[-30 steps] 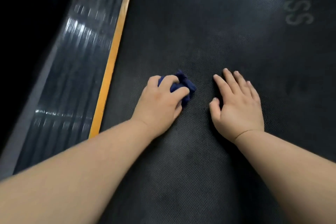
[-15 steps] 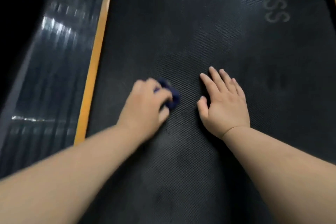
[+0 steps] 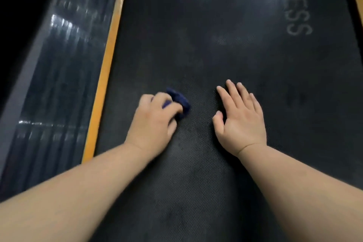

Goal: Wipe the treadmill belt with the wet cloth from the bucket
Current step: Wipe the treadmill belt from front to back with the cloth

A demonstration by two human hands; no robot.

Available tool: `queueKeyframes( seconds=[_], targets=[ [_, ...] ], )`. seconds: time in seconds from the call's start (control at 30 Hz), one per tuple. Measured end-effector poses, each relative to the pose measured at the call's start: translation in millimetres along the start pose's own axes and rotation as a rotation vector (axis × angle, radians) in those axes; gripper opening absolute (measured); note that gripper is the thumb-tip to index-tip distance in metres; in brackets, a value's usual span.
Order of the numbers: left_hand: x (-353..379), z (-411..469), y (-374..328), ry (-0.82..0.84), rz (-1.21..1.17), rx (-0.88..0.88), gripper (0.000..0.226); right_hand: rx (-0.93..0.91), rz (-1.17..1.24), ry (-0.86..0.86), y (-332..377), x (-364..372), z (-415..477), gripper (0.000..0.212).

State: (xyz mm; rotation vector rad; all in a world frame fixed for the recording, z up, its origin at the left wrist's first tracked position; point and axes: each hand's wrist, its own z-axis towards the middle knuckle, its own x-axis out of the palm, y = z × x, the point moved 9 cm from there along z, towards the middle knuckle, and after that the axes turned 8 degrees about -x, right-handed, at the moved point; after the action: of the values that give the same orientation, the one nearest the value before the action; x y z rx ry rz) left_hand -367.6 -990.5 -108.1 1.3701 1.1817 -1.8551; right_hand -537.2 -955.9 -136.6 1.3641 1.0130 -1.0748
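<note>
Gripping a bunched blue cloth (image 3: 179, 102) mid-frame, the left hand (image 3: 152, 124) presses the belt (image 3: 196, 55); the right hand (image 3: 240, 119) lies flat, fingers straight.

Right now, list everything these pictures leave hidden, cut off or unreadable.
1. Cloth, head view: mostly covered by the left hand gripping it, and blurred. Whether it is wet cannot be told.
2. Lettering on the belt, head view: only "ESS" reads. The rest fades into glare near the top edge.
3. Bucket: outside the frame.
4. Belt's far end: cut off by the top edge.
</note>
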Motion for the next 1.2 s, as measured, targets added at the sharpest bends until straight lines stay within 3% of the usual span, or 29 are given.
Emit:
queueKeyframes(
  seconds=[0.1, 0.13, 0.23, 0.3, 0.4, 0.5, 0.6, 0.7, 0.8, 0.93, 1.07, 1.1, 1.2],
  targets=[
    [-3.5, 28.7, 6.4, 0.083, 0.132, 0.194, 0.027, 0.004, -0.002, -0.005, 0.4, -2.0, -0.5, 0.064],
    [-9.7, 55.5, 17.8, 0.011, 0.182, 0.152, 0.027, 0.001, 0.002, -0.010, 0.4, -2.1, 0.5, 0.064],
    [-19.2, 112.1, 61.2, -0.121, 0.192, -0.264, 0.028, 0.001, -0.003, 0.020, 0.1, 1.1, -1.5, 0.064],
    [-10.1, 104.3, 55.6, -0.133, 0.115, -0.365, 0.027, 0.002, -0.018, 0.027, -0.7, 1.0, -0.5, 0.064],
    [-4.8, 43.8, 27.3, -0.112, 0.044, -0.210, 0.025, -0.008, -0.002, 0.024, 0.1, 0.7, 0.1, 0.063],
    [-6.5, -22.1, 5.2, 0.022, 0.029, -0.004, 0.027, 0.006, -0.014, 0.026, 0.0, 1.0, -0.2, 0.063],
    [-17.8, 11.0, 16.0, 0.079, 0.152, 0.178, 0.028, 0.007, -0.010, 0.022, -1.4, 0.6, -0.4, 0.063],
    [-28.4, 80.7, 62.2, -0.043, 0.209, -0.119, 0.037, 0.001, 0.003, -0.007, -0.4, -0.1, 0.7, 0.063],
    [-12.7, 70.1, 64.8, -0.042, 0.142, -0.325, 0.040, 0.002, -0.001, -0.017, -0.7, -0.3, -0.6, 0.062],
    [-15.1, -10.3, 39.0, -0.064, 0.073, -0.227, 0.036, -0.004, -0.001, -0.006, -0.2, 0.0, -0.2, 0.062],
    [-35.8, -9.0, 30.6, -0.012, 0.232, 0.065, 0.033, 0.016, 0.002, -0.002, -1.2, -0.1, -1.3, 0.062],
    [-43.5, 11.8, 42.6, -0.022, 0.312, 0.054, 0.035, 0.012, 0.003, 0.000, -0.1, 0.5, -1.1, 0.062],
    [-48.2, 70.3, 99.7, 0.027, 0.407, -0.247, 0.040, 0.008, 0.013, -0.023, 0.2, -1.1, -0.3, 0.062]
  ],
)
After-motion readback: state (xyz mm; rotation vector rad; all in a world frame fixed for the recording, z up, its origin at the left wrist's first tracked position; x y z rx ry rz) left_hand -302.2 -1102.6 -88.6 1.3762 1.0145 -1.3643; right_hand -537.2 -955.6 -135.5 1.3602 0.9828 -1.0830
